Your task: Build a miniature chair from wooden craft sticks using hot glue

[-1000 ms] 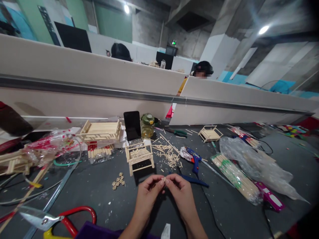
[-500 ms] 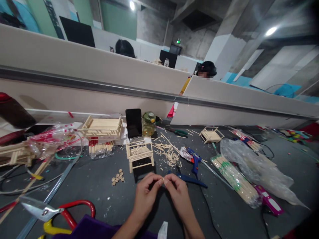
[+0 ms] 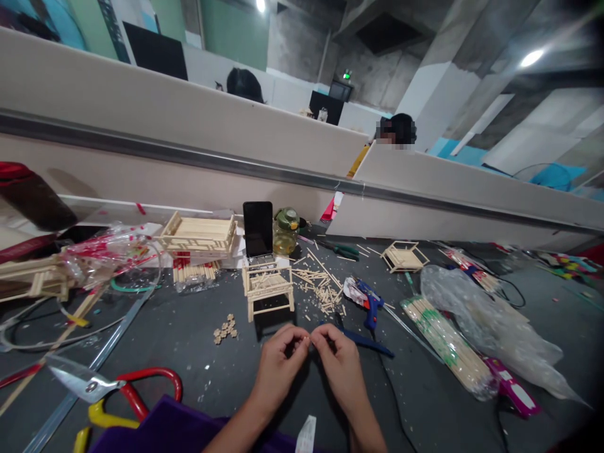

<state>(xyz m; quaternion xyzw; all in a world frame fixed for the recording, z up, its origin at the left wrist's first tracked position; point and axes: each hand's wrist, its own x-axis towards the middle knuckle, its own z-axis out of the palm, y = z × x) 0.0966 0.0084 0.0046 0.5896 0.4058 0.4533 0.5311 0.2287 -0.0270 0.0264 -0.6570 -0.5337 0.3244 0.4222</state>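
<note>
While fingertips are pressed together, a tiny pale wooden stick piece point(image 3: 309, 340) is pinched by the left hand point(image 3: 279, 365) and the right hand point(image 3: 340, 367) above the dark matte table point(image 3: 198, 352).

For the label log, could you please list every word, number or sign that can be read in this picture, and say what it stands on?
No text can be read anywhere.
The purple packet: white label, too blurred.
The glue gun: markings too small.
The wrapper of the stick bundle: green print, illegible.
The green sign on the far wall: only a glow.
The phone: screen dark.
</note>
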